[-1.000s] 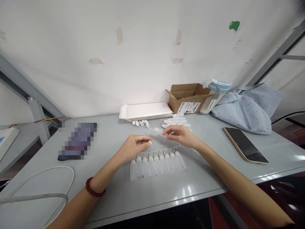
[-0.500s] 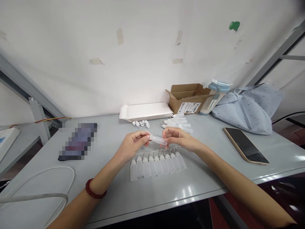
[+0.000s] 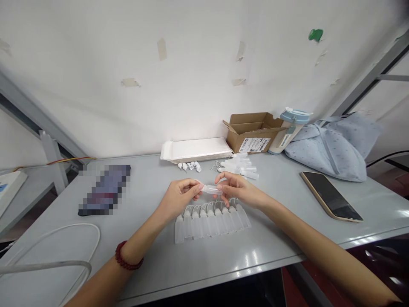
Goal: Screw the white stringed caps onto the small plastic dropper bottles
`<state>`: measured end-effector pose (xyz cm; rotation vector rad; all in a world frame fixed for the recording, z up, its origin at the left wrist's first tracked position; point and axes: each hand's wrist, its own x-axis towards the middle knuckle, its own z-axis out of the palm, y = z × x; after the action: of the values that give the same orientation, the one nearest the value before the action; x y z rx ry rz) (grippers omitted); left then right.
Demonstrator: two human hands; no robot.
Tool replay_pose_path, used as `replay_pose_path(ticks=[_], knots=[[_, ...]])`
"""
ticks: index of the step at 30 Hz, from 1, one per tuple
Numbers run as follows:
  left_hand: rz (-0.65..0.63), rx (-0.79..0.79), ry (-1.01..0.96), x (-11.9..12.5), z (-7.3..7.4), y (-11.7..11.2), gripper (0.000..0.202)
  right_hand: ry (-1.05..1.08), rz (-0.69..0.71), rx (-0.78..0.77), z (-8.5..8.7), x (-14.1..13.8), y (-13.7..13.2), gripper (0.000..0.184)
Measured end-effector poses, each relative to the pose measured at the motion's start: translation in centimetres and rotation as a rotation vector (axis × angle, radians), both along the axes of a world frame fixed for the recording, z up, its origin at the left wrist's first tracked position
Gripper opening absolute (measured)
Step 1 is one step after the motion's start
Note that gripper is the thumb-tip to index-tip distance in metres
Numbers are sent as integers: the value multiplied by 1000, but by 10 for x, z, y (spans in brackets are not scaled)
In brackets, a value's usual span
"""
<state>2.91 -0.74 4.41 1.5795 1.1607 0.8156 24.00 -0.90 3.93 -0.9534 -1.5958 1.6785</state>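
Between my hands, a small translucent squeeze bottle (image 3: 211, 189) lies almost level above the table. My left hand (image 3: 182, 194) is closed on its capped end, the thumb and index finger pinching there and partly hiding the cap. At the bottle's base, my right hand (image 3: 235, 189) grips with thumb and fingertips, the other fingers loosely curled. Just below, a row of several like bottles (image 3: 211, 224) with looped white cap straps lies side by side. Beyond my right hand rests a loose pile of more bottles (image 3: 239, 164). Several small white nozzle caps (image 3: 191, 166) sit behind my left hand.
A white flat package (image 3: 200, 149) and an open cardboard box (image 3: 252, 132) stand against the wall. Right of them are a tumbler (image 3: 284, 136), a pale blue bag (image 3: 329, 149) and a phone (image 3: 330, 196). A blurred-out dark object (image 3: 107, 189) and a cable (image 3: 92, 243) lie left.
The bottle has turned from sloping down to the right to nearly level. My right hand's fingers have shifted their hold at its base, and the left hand keeps its pinch.
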Motion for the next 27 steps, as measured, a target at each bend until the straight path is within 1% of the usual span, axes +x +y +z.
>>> replay_pose_path(ticks=[4,9,13,16,19,21,25,27], knots=[[-13,61,4,0,0,-2,23,-2,-22,-33,-1,-2,0,26],[-13,103,-25,0,-5,-3,19,23,-33,-57,-4,-3,2,29],[-6,75,-43,-1,-6,-1,18,26,-43,-81,-3,-4,2,30],[-12,30,-72,-1,-3,-1,19,36,-52,-86,-2,-4,1,31],[9,1,-84,-1,-1,-1,23,43,-64,-81,-2,-4,1,33],[7,-52,-122,-1,-1,-1,28,40,-68,-73,-2,-4,0,33],[-45,-300,-159,0,-4,-2,43,35,-59,-42,-1,-5,-1,32],[-69,-342,-151,1,-5,-2,45,25,-50,-31,-1,-5,-1,31]])
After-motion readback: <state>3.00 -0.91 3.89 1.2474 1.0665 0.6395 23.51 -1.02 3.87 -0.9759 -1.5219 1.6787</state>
